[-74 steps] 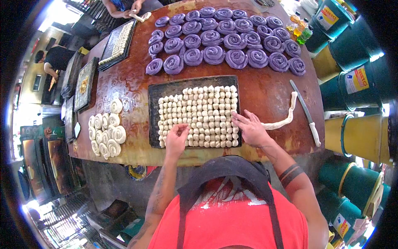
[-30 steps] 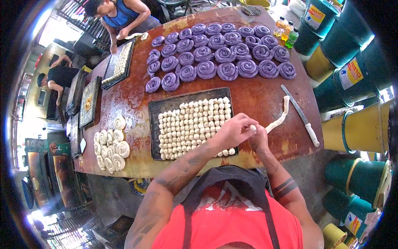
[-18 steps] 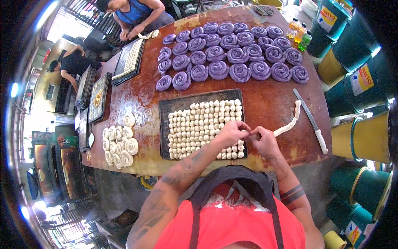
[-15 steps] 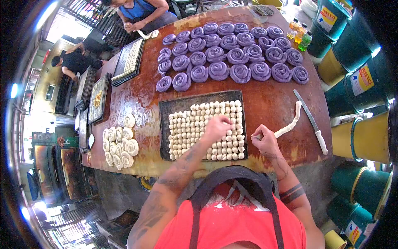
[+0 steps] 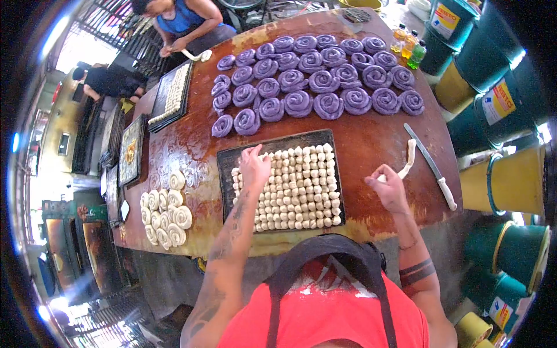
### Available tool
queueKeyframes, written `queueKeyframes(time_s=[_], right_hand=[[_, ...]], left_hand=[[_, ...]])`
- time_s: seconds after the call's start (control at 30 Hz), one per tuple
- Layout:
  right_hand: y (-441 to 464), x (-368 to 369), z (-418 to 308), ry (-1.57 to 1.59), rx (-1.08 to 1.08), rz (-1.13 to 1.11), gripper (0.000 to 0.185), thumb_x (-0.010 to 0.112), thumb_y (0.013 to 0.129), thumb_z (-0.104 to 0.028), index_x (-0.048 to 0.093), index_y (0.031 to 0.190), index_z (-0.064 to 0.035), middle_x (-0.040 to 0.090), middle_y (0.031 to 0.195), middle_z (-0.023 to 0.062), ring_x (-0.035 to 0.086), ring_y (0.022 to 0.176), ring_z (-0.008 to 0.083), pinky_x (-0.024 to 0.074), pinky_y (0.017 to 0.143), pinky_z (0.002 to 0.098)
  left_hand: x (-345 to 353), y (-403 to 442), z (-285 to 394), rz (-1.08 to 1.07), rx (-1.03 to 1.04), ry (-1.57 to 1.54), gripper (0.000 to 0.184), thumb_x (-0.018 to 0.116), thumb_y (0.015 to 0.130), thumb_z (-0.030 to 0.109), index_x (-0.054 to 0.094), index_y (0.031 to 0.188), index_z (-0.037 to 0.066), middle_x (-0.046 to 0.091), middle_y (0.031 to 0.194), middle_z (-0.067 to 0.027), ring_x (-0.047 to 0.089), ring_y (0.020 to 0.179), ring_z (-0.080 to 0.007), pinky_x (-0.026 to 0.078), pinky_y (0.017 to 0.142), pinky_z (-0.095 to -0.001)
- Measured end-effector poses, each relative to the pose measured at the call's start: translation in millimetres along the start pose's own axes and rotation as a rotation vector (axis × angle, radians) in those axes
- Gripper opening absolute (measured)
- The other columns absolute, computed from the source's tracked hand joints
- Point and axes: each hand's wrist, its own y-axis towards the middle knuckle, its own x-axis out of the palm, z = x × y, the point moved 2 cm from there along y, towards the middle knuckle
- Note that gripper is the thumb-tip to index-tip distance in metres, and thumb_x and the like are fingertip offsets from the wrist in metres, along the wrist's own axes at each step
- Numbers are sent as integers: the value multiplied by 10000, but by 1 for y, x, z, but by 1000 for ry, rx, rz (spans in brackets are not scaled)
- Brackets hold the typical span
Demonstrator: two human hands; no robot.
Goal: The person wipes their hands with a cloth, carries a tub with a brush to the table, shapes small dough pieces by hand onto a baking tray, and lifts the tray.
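My left hand (image 5: 255,167) is over the upper left part of a dark tray (image 5: 227,156), its fingers pinched together; what they hold, if anything, is hidden. Rows of small white dough balls (image 5: 299,191) fill most of that tray. Right of the tray, my right hand (image 5: 389,187) is closed around the near end of a white dough rope (image 5: 411,156). The rest of the rope lies curved on the table. Beside it lies a long knife (image 5: 430,162) with a white handle.
Purple dough spirals (image 5: 325,82) cover the table's (image 5: 371,145) far side. White spirals (image 5: 165,217) lie at the left. Beyond them are another dough tray (image 5: 171,95), a co-worker (image 5: 185,23) handling dough, and a second person (image 5: 110,81). Bottles (image 5: 416,54) and green drums (image 5: 493,110) stand right.
My left hand has gone from beside my right hand, across the dough balls, to the tray's upper left. My right hand has moved slightly right and up, still on the rope.
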Motion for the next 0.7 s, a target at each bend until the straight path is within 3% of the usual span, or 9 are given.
queueKeyframes(time_s=[0.1,0.17,0.23,0.3,0.33,0.4,0.53,0.67,0.7], right_hand=[[-6,24,9,-136,82,51,214,702,846,-168,552,750,-51,567,644,-23,470,607,96,412,520,321],[-5,39,13,-276,43,59,178,671,829,-128,562,733,-25,608,666,21,520,629,115,463,563,347],[-7,50,14,42,40,76,164,665,834,-131,582,752,-15,622,695,56,555,637,140,486,584,332],[-7,60,48,352,52,-4,156,676,832,-139,628,876,3,650,786,108,632,728,217,529,686,322],[-9,60,35,177,24,1,174,682,830,-143,629,905,4,654,808,110,639,761,231,528,710,336],[-17,56,-1,-169,-37,18,219,695,825,-152,630,964,6,664,853,115,652,828,259,527,757,365],[-23,56,-15,-270,-100,36,211,703,822,-125,626,968,6,671,856,157,657,828,255,515,732,394],[-24,49,-12,-178,-33,-301,179,692,824,-105,637,957,2,682,818,175,664,714,256,521,638,349],[-25,45,-19,-171,156,-300,182,703,809,-123,647,941,-11,686,852,169,670,763,271,524,681,353]], left_hand=[[-1,-16,97,-283,-49,-653,314,663,850,132,669,1148,30,693,1063,-158,660,982,-256,514,884,-351],[-25,-35,171,-782,-21,-931,253,644,890,150,683,1105,23,703,1036,-163,669,953,-246,524,857,-350],[-32,-50,208,-652,448,-919,231,681,878,184,699,1070,58,674,1036,-178,640,995,-298,513,864,-372],[-37,-57,213,-650,458,-918,228,692,874,205,701,1041,51,666,1018,-169,628,999,-303,507,861,-372],[-29,-60,209,-644,460,-902,239,696,871,213,699,1036,40,665,1017,-166,632,989,-298,507,858,-365],[-9,-66,191,-705,232,-826,250,701,867,208,689,1029,18,671,999,-151,641,957,-274,510,842,-350],[-4,-81,179,-893,-232,-959,275,723,843,201,676,1010,-13,689,944,-118,649,869,-208,519,785,-335],[3,-88,149,-1107,-352,-1011,249,719,822,162,680,999,-7,701,845,-73,640,745,-140,523,690,-298],[-23,-75,148,-976,-359,-786,205,719,792,112,698,973,19,700,830,-64,630,715,-123,513,639,-275]])
